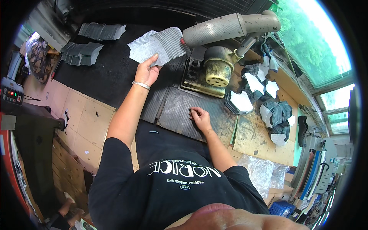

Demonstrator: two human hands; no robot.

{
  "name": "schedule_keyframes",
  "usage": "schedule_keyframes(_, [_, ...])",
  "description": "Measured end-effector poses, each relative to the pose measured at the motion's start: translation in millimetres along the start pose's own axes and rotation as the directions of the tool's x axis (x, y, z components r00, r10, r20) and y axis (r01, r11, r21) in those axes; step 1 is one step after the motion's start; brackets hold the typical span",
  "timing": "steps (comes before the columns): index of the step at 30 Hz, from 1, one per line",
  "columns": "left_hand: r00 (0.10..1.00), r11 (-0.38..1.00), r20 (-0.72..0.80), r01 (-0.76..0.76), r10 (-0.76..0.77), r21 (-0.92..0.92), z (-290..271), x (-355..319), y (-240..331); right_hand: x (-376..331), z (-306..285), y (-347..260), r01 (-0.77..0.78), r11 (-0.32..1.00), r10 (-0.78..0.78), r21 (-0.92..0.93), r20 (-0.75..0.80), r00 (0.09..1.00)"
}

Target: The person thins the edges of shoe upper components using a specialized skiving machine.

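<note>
My left hand (148,73) pinches the lower edge of a fanned stack of light grey cut fabric pieces (157,44), thumb on top. The stack is held over the far part of the dark worktable, left of a grey jointed metal arm (214,30). My right hand (201,119) rests low over a ribbed dark mat (176,111), fingers curled together. Something small and dark shows at its fingertips, too small to name. Just beyond the right hand stands a worn yellowish machine head (217,69) with a round perforated face, on a block base.
Two rows of dark grey cut pieces (101,31) (81,53) lie at the far left of the table. Bundles of grey and white pieces (239,102) (278,117) cover the wooden board on the right. Clear plastic wrap (260,170) lies nearer, with a blue crate (281,209) below.
</note>
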State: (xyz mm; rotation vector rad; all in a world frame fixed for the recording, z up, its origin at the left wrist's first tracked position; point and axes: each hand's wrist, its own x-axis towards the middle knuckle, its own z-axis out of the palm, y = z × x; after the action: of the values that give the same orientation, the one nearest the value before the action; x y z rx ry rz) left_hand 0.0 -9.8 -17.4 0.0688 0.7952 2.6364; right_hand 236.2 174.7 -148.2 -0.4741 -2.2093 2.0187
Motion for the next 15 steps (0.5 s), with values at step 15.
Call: schedule_keyframes(15, [0.994, 0.978, 0.076, 0.064, -0.080, 0.201, -13.4, -24.4, -1.5, -0.4, 0.5, 0.2, 0.018, 1.000, -0.018, -0.018, 0.005, 1.000])
